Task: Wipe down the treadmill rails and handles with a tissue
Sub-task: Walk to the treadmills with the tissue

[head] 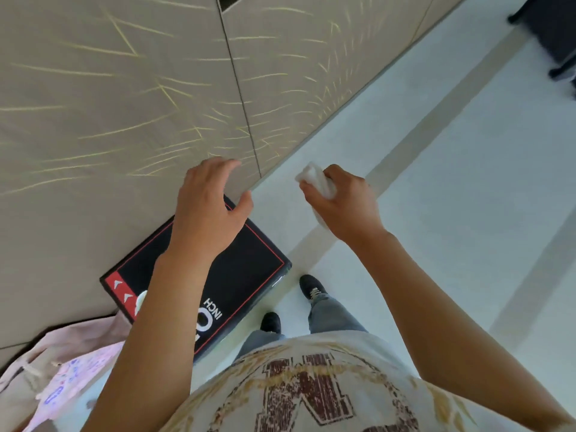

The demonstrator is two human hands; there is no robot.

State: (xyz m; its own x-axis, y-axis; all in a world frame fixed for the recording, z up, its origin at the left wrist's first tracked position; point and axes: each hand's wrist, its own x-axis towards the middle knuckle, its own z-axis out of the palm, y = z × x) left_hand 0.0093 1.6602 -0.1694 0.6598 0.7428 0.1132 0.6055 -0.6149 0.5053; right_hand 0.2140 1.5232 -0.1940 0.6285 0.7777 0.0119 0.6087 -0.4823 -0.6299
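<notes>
Right hand (344, 202) is gripping a crumpled white tissue (316, 182), fingers curled round it, held out in front of the body above the pale floor (452, 182). Left hand (207, 210) is reaching forward with fingers spread and relaxed, holding nothing, over the far corner of a black carton (249, 263).

Nearest the camera, a cream shirt (311, 385) is showing large worn maroon letters that cannot be read whole. At lower left, a pink garment or bag (71, 369) with small blue print is lying blurred. Two dark shoes (311, 286) are standing on the floor beside the carton. The carton, edged with a thin red line and carrying a red panel with white arrows, is leaning against the beige wall (109, 104); white lettering reads "INCH" next to a partly hidden numeral. Farther off, dark equipment legs (554, 35) are showing at upper right.
</notes>
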